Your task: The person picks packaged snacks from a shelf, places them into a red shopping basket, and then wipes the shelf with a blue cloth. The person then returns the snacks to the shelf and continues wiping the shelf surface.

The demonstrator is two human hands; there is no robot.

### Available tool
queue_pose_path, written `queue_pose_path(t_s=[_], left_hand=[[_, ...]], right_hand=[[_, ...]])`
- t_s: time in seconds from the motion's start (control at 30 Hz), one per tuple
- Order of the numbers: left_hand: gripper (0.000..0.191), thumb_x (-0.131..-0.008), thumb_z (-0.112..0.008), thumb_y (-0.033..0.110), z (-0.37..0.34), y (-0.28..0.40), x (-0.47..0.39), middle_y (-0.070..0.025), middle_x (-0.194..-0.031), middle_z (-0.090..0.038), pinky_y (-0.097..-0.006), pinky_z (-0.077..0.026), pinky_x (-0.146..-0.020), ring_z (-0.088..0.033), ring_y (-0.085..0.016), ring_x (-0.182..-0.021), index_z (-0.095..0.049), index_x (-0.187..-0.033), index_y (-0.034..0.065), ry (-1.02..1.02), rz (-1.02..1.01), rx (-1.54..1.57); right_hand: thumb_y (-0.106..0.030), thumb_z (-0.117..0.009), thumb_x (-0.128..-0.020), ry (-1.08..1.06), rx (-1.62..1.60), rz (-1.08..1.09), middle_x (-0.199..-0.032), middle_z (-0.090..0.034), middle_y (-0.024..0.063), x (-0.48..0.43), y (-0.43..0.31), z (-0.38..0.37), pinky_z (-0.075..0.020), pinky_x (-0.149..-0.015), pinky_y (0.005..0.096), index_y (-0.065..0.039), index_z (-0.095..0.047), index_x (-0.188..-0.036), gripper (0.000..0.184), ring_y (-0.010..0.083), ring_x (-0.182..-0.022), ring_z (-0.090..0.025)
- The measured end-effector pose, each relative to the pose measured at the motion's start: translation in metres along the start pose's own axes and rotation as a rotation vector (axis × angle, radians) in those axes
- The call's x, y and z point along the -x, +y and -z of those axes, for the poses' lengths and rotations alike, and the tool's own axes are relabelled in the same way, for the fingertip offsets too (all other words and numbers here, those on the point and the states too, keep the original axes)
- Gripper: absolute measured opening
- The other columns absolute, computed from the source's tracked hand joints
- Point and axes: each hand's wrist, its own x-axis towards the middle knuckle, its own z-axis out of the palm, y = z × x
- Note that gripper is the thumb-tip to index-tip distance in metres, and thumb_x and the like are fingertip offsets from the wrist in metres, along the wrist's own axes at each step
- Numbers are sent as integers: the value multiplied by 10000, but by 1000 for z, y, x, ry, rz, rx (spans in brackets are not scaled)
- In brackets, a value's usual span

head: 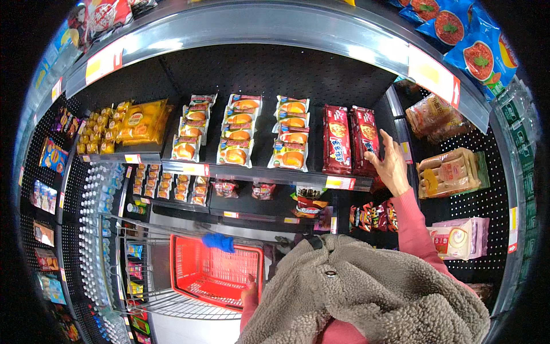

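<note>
At the right end of the shelf, my right hand (390,165) is raised with thumb and fingers apart. It is beside the outer of two stacks of dark red snack packets (365,133), and the thumb overlaps that packet's edge. Whether it touches is unclear. A second red packet stack (337,139) stands just left of it. Lower down, my left hand (249,290) is at the near end of a red plastic basket (217,275), partly hidden by its sleeve. Its grip cannot be made out. The basket sits in a wire shopping cart (150,296), and a blue cloth-like item (218,242) lies over its rim.
Three rows of wrapped buns (235,150) and yellow packets (144,122) share the shelf (262,172). Overhead juts a shelf edge (266,28) with price tags. Packaged bread (449,172) hangs or stands at right. Bottled water (101,223) lines the left.
</note>
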Motion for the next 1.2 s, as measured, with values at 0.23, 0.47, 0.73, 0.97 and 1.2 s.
queue_pose_path(t_s=[0.23, 0.47, 0.73, 0.97, 1.2], left_hand=[[758, -890, -669, 681, -3, -17, 16, -290, -992, -754, -484, -585, -805, -758, -400, -1016, -760, -1031, -59, 47, 100, 121], [686, -864, -743, 585, 8, -6, 12, -289, -869, -757, -499, -589, -818, -769, -426, -913, -768, -951, -96, 174, 101, 227], [300, -939, -733, 231, 78, 45, 33, -200, -953, -783, -416, -595, -814, -761, -293, -884, -771, -1069, -36, 562, -246, 726], [259, -1054, -664, 115, 173, 173, 129, -94, -1208, -704, -312, -536, -953, -657, -156, -1099, -681, -1282, -5, 396, -735, 1207], [546, -1094, -597, 140, 218, 224, 243, -138, -1379, -586, -362, -510, -1027, -599, -179, -1237, -338, -1559, 17, -96, -1006, 1565]], right_hand=[[-632, -777, -871, -142, 117, -110, -1195, -676, 278, -7, -7, -17, -563, -912, 531, -89, -378, -1589, 985, 432, -1112, -663], [-377, -769, -881, -36, 75, -135, -1074, -664, 292, -13, -4, -35, -574, -842, 547, -60, -409, -1544, 818, 461, -1044, -671], [-268, -659, -960, 74, -348, -144, -1343, -617, 297, -5, -5, -1, -486, -1066, 484, -19, -413, -1559, 694, 424, -1220, -622], [-170, -746, -876, -331, -766, 105, -1400, -606, 192, 43, -116, 32, -480, -1095, 418, 4, -393, -1600, 824, 282, -1210, -622], [-299, -795, -841, -644, -672, 784, -1117, -595, 208, 94, -226, -26, -543, -889, 485, -28, -381, -1590, 897, 395, -1063, -605]])
